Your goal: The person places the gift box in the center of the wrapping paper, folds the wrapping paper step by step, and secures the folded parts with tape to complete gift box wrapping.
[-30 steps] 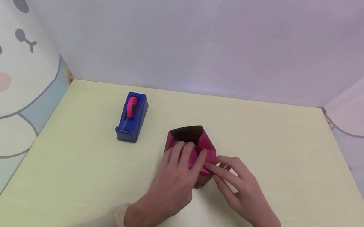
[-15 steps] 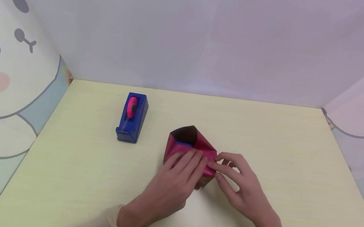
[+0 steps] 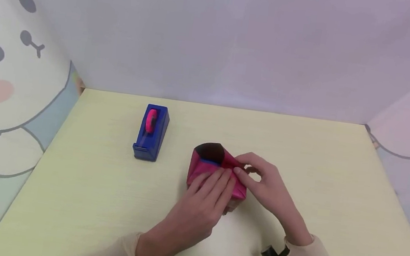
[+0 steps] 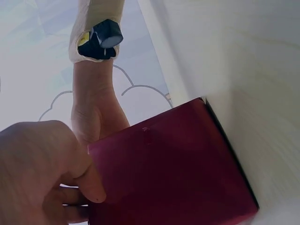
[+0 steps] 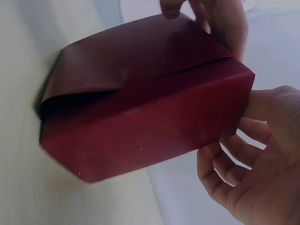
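Note:
A box wrapped in glossy pink paper (image 3: 237, 187) stands upright on the table in the head view. Its top end gapes at the back, showing a dark inside and a strip of blue. My left hand (image 3: 199, 206) presses extended fingers flat on the near flap folded over that end; its thumb lies against the box's side in the left wrist view. At the top right, my right hand (image 3: 269, 183) pinches the side flap of the wrapping paper between thumb and index finger. In the right wrist view, a paper edge lifts slightly from the dark red box side (image 5: 140, 126).
To the left of the box, a blue tape dispenser (image 3: 151, 136) with a pink roll stands on the pale table (image 3: 79, 185). A small black camera (image 3: 271, 255) sits at my right cuff. A white wall (image 3: 223, 40) rises behind the table.
My left fingers have come down flatter over the near flap, and the opening has narrowed. My right hand has shifted up from the near right corner to the right side flap.

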A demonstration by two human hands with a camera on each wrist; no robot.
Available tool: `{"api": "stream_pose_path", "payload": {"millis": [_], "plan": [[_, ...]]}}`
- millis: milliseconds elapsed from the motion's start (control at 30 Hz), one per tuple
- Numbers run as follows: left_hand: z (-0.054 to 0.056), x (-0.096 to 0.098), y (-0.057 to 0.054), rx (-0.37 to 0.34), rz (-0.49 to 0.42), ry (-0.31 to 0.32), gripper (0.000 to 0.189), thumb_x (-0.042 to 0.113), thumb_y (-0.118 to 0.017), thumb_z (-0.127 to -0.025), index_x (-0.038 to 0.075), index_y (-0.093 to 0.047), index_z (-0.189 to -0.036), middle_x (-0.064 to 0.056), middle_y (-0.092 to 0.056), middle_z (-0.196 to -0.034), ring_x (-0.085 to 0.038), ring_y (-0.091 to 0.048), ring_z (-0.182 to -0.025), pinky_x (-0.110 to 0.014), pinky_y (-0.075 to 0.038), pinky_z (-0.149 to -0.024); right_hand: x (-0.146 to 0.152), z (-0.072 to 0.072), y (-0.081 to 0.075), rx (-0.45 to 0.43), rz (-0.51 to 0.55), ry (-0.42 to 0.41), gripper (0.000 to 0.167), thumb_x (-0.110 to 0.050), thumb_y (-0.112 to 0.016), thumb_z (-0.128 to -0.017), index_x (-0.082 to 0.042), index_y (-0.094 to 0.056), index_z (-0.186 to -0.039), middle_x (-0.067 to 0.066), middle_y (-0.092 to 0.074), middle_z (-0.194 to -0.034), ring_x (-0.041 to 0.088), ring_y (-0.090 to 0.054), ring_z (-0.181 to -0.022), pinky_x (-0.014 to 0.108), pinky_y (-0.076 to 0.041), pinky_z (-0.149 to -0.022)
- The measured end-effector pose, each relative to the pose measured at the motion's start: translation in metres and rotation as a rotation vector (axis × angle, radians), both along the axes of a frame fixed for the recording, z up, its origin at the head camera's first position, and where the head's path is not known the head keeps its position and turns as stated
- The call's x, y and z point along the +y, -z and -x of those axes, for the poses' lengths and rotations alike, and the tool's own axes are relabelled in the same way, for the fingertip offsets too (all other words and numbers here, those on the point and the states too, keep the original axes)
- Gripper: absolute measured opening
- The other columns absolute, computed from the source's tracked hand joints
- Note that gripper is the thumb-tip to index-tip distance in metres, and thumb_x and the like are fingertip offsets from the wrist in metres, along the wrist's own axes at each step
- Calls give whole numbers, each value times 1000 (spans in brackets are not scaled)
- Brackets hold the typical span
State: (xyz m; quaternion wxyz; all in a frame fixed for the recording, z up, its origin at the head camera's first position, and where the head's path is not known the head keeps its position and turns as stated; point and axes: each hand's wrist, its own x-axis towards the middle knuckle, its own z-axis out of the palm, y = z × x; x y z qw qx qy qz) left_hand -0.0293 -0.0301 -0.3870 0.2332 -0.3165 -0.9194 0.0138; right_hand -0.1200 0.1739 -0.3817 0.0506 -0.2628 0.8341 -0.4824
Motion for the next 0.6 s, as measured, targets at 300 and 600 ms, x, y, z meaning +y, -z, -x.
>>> {"api": "stream_pose_path", "payload": {"millis": [300,600], "plan": [[-4,4,-1,-44,14,-35,65,29,-73,-93,5,-53,-151,-12,-60,-150,-29,-58,-139,-44,-48,-117,5,1,-2,85,47,-86,28,-2,-71,-96,-24,-76,-113,-9,-72,-112,9,-67,-102,21,-56,-88],[-9,2,-7,-135,64,-75,71,39,-73,-94,7,-50,-154,-7,-61,-151,-30,-55,-138,-46,-50,-114,9,-2,-4,178,6,-161,37,2,-70,-96,-20,-75,-125,-7,-68,-125,9,-64,-118,18,-51,-100]]}}
